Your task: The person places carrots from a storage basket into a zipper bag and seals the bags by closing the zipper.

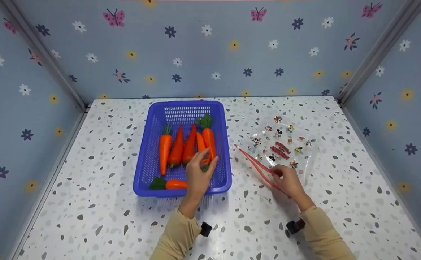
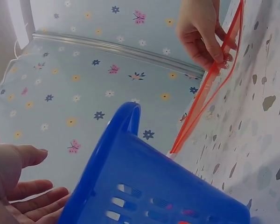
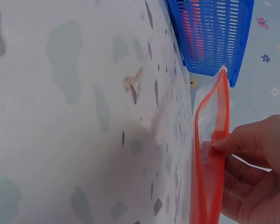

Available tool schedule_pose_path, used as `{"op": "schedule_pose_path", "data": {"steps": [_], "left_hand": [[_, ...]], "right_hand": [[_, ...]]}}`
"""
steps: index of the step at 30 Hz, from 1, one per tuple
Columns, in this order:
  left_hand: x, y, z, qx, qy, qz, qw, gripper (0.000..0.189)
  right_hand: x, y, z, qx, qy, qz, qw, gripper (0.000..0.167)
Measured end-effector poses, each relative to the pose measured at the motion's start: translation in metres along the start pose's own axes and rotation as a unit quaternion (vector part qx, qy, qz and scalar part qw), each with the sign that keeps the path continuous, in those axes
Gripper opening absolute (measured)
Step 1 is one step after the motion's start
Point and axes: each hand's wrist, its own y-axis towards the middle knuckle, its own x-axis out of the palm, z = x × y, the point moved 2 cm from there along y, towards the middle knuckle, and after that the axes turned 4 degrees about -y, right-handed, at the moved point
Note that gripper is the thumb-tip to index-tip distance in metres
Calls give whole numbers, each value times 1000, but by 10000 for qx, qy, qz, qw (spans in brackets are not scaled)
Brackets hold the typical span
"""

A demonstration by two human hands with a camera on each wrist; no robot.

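My left hand (image 1: 199,175) hovers above the near right part of a blue plastic basket (image 1: 138,169), thumb and fingers apart. In the left wrist view nothing shows between them. Several orange carrots (image 1: 165,146) with green tops lie in the basket; the hand hides part of the ones under it. To the right, my right hand (image 1: 289,182) pinches the red-edged mouth of a clear zip bag (image 1: 281,150) printed with cartoon figures. The mouth (image 3: 199,121) gapes slightly on the side toward the basket, and the bag lies flat on the table.
Beneath everything is a white speckled table (image 1: 98,187). Blue flowered panels (image 1: 196,50) enclose its back and both sides, with grey metal strips at the corners. The basket's raised rim (image 2: 91,158) stands beside the left hand.
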Motion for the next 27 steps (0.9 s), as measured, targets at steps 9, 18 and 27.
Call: {"op": "schedule_pose_path", "data": {"steps": [9, 18, 27], "left_hand": [[13, -7, 11, 73, -359, -245, 9990, 46], [23, -16, 43, -212, -718, -643, 9951, 55], [41, -24, 46, -231, -860, -1047, 9905, 57]], "right_hand": [[-5, -1, -23, -57, 853, -29, 9963, 11], [-29, -9, -82, 86, 1964, -244, 9802, 13], [-33, -9, -106, 47, 2620, -134, 9650, 15]]}}
